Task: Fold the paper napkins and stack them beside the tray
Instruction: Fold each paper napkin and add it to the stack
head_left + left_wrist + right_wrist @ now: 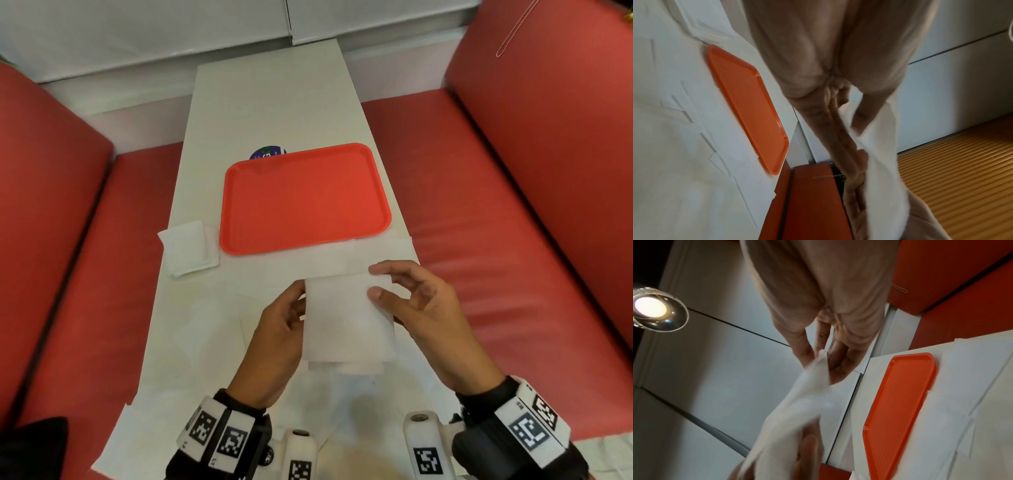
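A white paper napkin (346,322) hangs folded in the air above the near part of the table, held between both hands. My left hand (284,329) grips its left edge, and my right hand (404,294) pinches its upper right corner between thumb and fingers. In the left wrist view the napkin (881,170) hangs from my left hand's fingers (838,129). In the right wrist view a corner of the napkin (818,368) is pinched by my right hand's fingertips (807,353). A stack of folded napkins (188,246) lies left of the orange tray (305,198).
Several unfolded white napkins (212,342) lie spread over the near end of the narrow white table (267,99). A round dark sticker (268,153) peeks out behind the tray. Red padded benches (513,212) flank the table on both sides.
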